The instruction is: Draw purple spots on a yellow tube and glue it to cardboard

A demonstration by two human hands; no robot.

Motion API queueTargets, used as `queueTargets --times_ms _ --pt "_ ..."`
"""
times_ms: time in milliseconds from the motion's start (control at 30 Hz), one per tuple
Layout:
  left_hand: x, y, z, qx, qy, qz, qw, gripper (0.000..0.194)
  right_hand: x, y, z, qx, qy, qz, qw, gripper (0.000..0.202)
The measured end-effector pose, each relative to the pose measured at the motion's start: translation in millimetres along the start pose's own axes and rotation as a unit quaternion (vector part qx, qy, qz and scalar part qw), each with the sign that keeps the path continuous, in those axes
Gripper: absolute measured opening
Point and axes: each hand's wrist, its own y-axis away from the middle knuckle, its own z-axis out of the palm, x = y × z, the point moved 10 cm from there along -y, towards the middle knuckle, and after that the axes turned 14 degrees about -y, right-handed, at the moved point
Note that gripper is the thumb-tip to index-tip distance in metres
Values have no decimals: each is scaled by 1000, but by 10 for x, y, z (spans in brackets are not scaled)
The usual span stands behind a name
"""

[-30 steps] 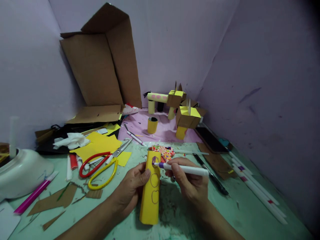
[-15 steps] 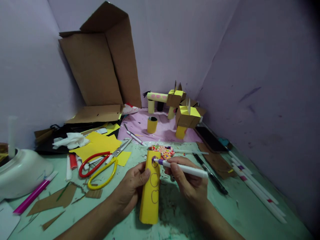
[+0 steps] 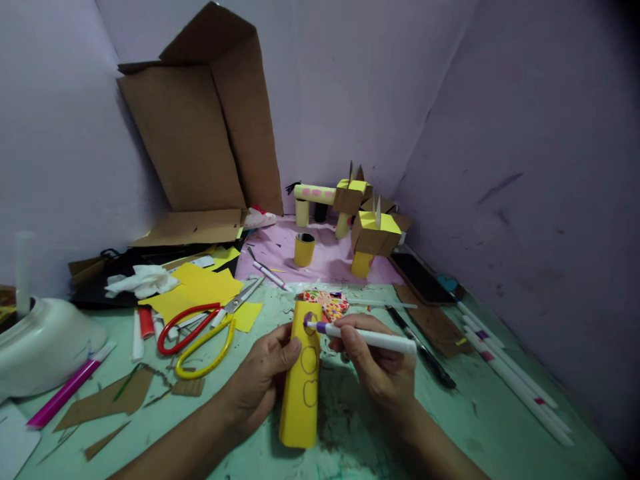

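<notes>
Colouring: your left hand (image 3: 257,383) grips the yellow tube (image 3: 299,423), right hand (image 3: 387,373) pinching the marker (image 3: 383,341) at its top outline (image 3: 309,317); next stroke needs steadiness.

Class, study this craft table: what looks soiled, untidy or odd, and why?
Dark smears mark the green tabletop near the front, and dark streaks the lilac wall at right, so both look soiled. Red-and-yellow-handled metal scissors lie slightly open among yellow paper scraps, which looks untidy.

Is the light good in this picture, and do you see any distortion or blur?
Head view: dim light, almost black upper right corner; shadow beside the cardboard box; wide-angle stretching towards the edges; slight softness, but outlines on the yellow piece are readable.
</notes>
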Motion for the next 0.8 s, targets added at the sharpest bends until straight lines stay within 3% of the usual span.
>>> queueTargets --times_ms 300,800 --pt "-2 1 4 -1 -1 -1 1000 50 -16 -11 16 -2 1 -2 1000 15" --pt "-17 21 -34 31 28 -28 999 49 9 -15 -84 43 -12 10 999 10"
